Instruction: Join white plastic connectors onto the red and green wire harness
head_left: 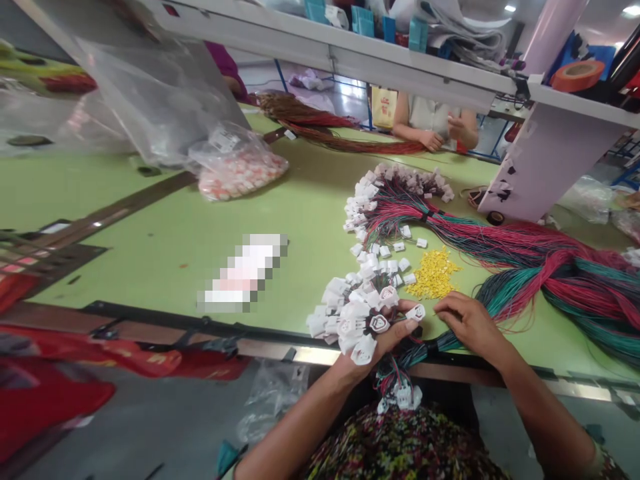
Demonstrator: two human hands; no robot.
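Note:
My left hand (385,340) is closed around a bunch of white plastic connectors (350,317) on red and green wires, at the near edge of the green table (165,247). One connector sticks out between its fingertips. My right hand (467,323) sits just to the right, fingers curled in a pinch on something too small to make out, resting against the wire bundle (550,273). A small heap of yellow clips (433,273) lies just beyond both hands. More connectors hang below the table edge.
A second wired connector cluster (395,193) lies farther back. A bag of pinkish parts (240,170) and clear plastic bags sit at the left. Another person (435,123) works across the table beside brown wires (320,127). A shelf (350,53) hangs overhead, with a lilac post at the right.

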